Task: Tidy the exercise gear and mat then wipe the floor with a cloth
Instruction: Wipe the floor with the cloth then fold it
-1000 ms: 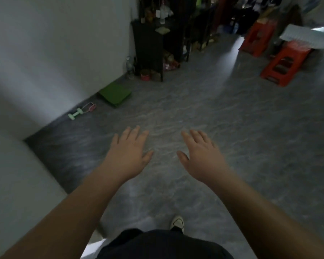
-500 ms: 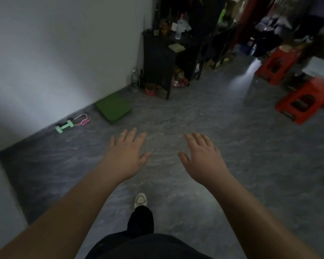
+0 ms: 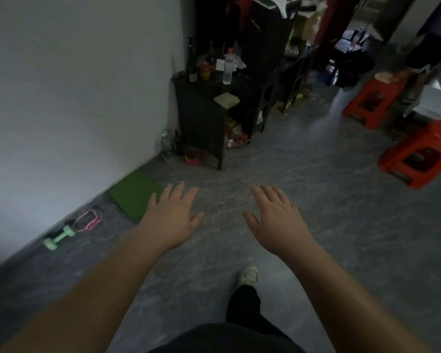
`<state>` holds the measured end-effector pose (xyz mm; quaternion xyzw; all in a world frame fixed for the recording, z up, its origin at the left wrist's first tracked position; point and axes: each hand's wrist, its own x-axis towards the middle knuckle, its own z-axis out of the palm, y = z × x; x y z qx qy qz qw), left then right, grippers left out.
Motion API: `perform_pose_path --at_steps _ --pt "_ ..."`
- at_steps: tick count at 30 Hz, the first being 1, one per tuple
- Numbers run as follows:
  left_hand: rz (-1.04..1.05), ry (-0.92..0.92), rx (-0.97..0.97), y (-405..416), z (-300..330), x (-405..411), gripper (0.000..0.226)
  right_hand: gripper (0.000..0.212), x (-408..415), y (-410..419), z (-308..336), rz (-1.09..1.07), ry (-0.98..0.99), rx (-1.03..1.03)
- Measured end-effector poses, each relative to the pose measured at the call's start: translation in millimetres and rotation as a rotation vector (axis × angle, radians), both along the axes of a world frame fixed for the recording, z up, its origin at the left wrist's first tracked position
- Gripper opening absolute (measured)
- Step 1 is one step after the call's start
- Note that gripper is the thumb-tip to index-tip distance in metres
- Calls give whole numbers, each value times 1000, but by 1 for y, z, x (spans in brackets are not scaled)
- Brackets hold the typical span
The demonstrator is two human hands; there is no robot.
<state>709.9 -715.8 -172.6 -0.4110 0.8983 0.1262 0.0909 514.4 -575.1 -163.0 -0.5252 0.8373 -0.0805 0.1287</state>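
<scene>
Grey floor (image 3: 316, 225), both grips empty, spread.

I see my bare forearms (image 3: 127, 271), no sleeves, dark trousers (image 3: 242, 307), and one white shoe (image 3: 248, 275) with a rounded toe.

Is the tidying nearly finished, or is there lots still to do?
It looks barely started. The green dumbbell and pink band lie on the floor by the wall, and the green mat lies flat nearby. Both the left hand and right hand are open and empty, reaching forward. No cloth is in sight, so wiping hasn't begun.
</scene>
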Motion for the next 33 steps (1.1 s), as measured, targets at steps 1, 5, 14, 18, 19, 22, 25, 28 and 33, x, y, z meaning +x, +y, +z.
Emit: perform_pose_path --at_steps 1,5,14,18,19,22,25,28,33 --pt "3 -1 1 -19 -3 -19 70 69 -18 -19 -5 3 -3 -2" --pt "24 -17 -5 -95 -15 -105 70 69 -103 -93 -22 15 -6 -9" --pt "104 44 -1 -253 -5 -257 69 69 -277 -277 -14 130 24 10" --pt "134 51 36 -319 -14 -296 69 67 -314 -358 -13 166 -3 -14" --pt "139 49 48 -338 -17 -306 70 66 -323 -378 -15 177 -9 -14" --pt "140 60 66 -400 -33 -334 70 65 -351 -441 -31 195 -22 -4" --pt "130 60 84 -471 -51 -362 70 66 -377 -512 -52 169 -21 15" --pt "115 44 151 -548 -70 -392 70 65 -401 -580 -73 142 -36 73" --pt "41 -20 279 -650 -99 -443 69 63 -439 -672 -101 95 -71 186"
